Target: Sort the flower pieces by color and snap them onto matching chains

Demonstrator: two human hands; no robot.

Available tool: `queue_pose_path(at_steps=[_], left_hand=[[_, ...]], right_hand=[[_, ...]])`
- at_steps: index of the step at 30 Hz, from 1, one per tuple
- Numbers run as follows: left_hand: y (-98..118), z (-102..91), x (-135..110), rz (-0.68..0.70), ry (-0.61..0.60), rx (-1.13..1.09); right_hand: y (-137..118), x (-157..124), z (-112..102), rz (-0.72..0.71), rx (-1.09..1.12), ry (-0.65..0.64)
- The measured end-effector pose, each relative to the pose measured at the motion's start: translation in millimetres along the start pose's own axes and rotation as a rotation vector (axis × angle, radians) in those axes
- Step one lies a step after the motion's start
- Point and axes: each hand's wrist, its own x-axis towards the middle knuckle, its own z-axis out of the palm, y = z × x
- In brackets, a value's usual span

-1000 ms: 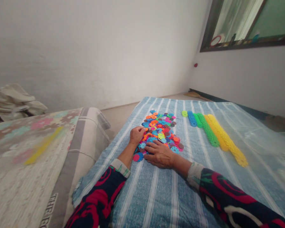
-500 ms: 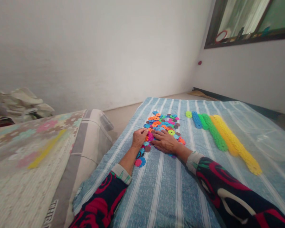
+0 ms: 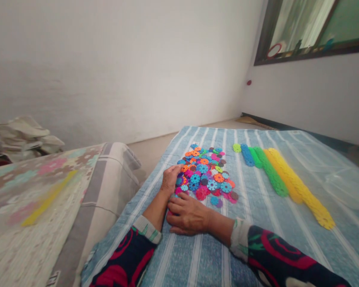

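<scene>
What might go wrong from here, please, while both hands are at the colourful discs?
The discs overlap loosely, so the right hand might scatter some. The left hand is on the side towards the left edge of the striped cloth, so a stray push could send one off. A tug on the clear plastic might disturb the nearby yellow row.

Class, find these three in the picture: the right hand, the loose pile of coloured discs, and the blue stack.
Right hand (image 3: 190,215): head view, back of the hand.
Pile of coloured discs (image 3: 205,174): head view, middle of the pile.
Blue stack (image 3: 247,155): head view, middle of its length.
</scene>
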Motion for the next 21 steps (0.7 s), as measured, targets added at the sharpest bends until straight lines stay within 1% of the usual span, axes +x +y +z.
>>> queue_pose_path(at_steps=[3,7,12,15,18,21], left_hand=[[6,-3.5,0,-0.077,-0.115,-0.211],[9,-5.2,-2,-0.096,-0.116,-0.245],[5,-3.5,-5,-0.038,-0.146,-0.142],[7,0.2,-9,-0.015,-0.171,-0.057],[11,6.2,-13,0.018,-0.210,0.023],[12,10.6,-13,0.091,-0.236,0.122]], right_hand=[[2,5,7,0.021,-0.010,-0.023],[16,8,9,0.088,-0.047,-0.041],[36,-1,6,0.167,-0.108,-0.056],[49,-11,0,0.238,-0.148,-0.086],[59,-20,-12,0.328,-0.165,-0.113],[59,-33,-28,0.370,-0.126,-0.102]])
